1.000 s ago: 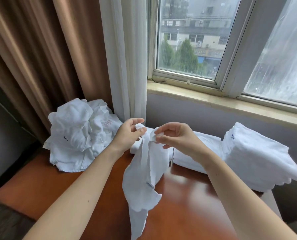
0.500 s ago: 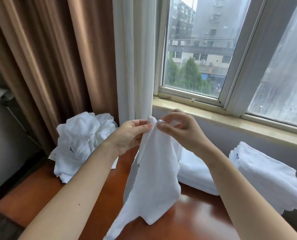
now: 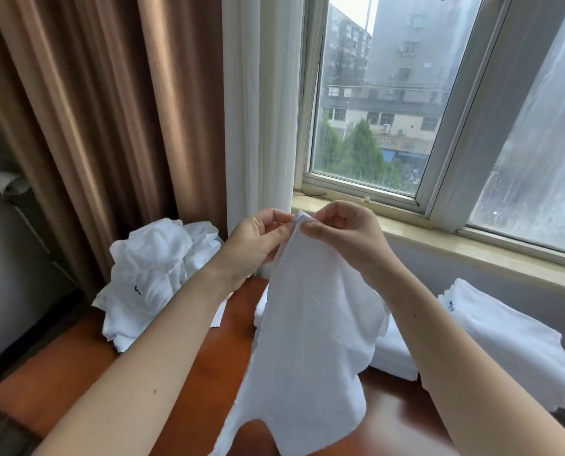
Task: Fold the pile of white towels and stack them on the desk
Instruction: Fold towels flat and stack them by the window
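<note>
One white towel (image 3: 310,340) is hanging limp, soft and light; left hand (image 3: 258,241) and right hand (image 3: 343,235) are pinching its top edge together. Corners are looking the surest hold; unfolded pile (image 3: 149,274) is waiting on the desk (image 3: 77,366).

1. I see a wide window (image 3: 373,93) in a pale frame, letting in flat grey daylight.
2. Outside stand grey buildings (image 3: 406,60) and green trees (image 3: 357,153).
3. A pale sill (image 3: 472,248) runs under the glass, above a grey wall (image 3: 439,281).
4. Brown curtains (image 3: 93,126) hang on my left, with a white sheer curtain (image 3: 258,110) just beside them.
5. Another sheer (image 3: 544,143) covers the right pane.
6. A glossy reddish-brown desk (image 3: 60,373) sits below.
</note>
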Motion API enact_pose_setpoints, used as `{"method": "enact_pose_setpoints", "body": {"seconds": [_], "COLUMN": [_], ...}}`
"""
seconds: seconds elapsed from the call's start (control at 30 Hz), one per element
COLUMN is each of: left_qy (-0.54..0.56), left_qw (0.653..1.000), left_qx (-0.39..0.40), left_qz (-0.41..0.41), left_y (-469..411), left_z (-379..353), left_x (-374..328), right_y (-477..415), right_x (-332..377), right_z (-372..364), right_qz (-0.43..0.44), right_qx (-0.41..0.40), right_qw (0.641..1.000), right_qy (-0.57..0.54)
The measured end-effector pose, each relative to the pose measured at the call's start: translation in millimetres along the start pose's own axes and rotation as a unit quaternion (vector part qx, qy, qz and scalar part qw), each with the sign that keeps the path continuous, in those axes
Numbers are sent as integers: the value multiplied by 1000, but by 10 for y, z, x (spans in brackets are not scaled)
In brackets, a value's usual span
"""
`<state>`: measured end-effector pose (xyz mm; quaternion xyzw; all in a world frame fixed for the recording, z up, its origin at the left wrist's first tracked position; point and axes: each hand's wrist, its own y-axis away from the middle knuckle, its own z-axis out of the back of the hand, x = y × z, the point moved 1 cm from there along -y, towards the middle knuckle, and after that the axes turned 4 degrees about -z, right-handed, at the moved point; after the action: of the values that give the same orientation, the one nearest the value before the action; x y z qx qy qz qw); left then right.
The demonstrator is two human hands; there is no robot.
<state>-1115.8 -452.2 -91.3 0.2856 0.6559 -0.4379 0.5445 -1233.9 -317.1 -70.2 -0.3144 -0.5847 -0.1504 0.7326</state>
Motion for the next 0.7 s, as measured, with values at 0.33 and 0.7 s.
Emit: {"method": "enact_pose_setpoints", "body": {"seconds": [0.33,0.7], "left_qy": [-63,-41], "left_qw": [995,997], "left_qx": [2,-26], "left_qz": [-71,-62], "left_y": [54,56], "left_z": [-25,76], "left_x": [-16,117], "right_y": [-22,43], "right_x": [-75,-243], "right_z": [-45,39], "right_qz": [-24,-57], "right_qx": [-18,72], "right_qw": [999,995], "right_qy": [-15,43]}}
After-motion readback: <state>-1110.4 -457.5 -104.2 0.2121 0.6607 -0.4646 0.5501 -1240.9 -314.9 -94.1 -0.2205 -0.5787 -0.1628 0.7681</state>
